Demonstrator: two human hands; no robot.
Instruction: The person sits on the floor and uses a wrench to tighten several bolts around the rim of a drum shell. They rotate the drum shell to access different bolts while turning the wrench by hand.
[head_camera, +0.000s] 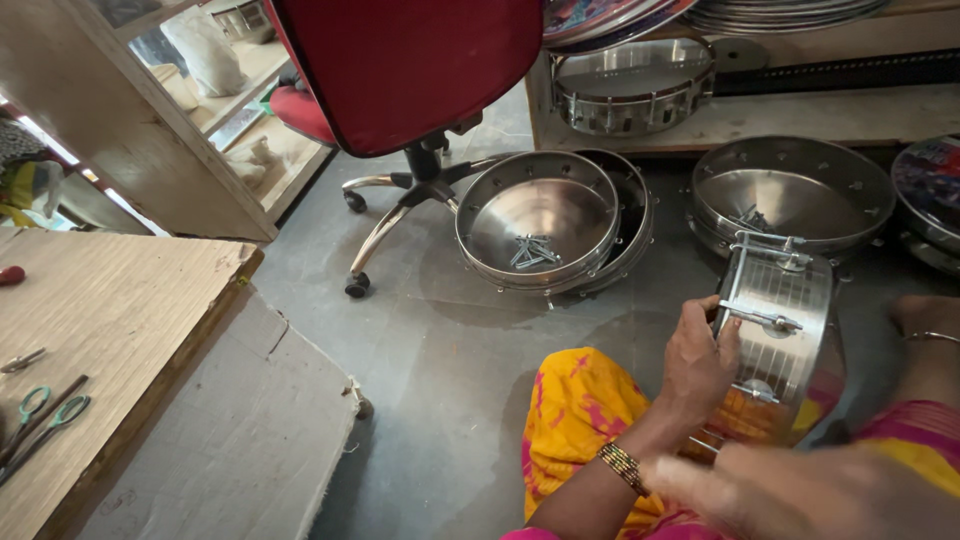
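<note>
Blurred at the bottom edge, the right hand (800, 490) is too smeared to tell its grip. Left hand (700, 360) clasps a tension rod (762, 318) on the steel drum shell (785, 325) propped on the lap. Tipped so, the shell could roll onto the floor (440, 340); its far side is hidden.

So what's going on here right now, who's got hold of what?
A person sitting on the floor holds a shiny metal drum shell on edge in their lap. The left hand grips a tension rod on its side; the right hand is blurred in the foreground, so its grip is unclear. Ahead on the floor, a steel shell holds loose rods, with another shell beside it.
</note>
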